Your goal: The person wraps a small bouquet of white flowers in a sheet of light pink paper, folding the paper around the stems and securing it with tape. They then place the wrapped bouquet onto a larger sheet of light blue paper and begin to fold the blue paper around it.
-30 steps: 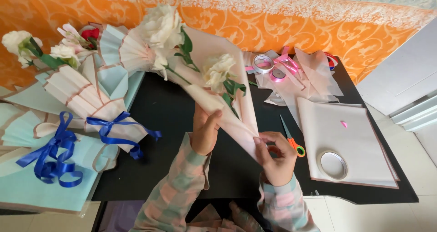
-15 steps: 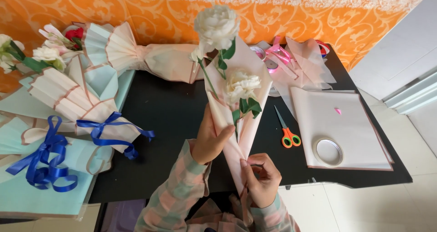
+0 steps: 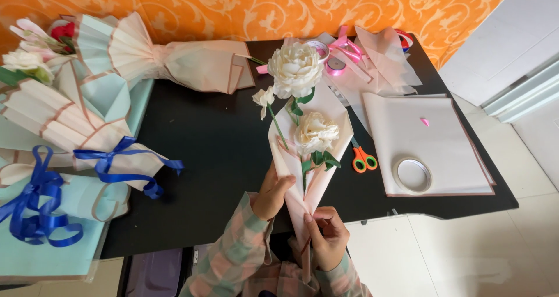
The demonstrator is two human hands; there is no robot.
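Soft, even daylight fills my view, bright with no harsh glare. Things on my black bench (image 3: 221, 134) throw only faint shadows. Everything looks sharp, though the wide lens bends the orange wall (image 3: 233, 6) and the picture's edges.

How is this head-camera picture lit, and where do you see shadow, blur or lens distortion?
Head view: soft, even daylight, no glare. Faint shadows lie on the black table beside the cream paper cone. The white flowers look sharp, as do the left hand and right hand. Wide-angle distortion bends the table edges and tilts the orange wall.
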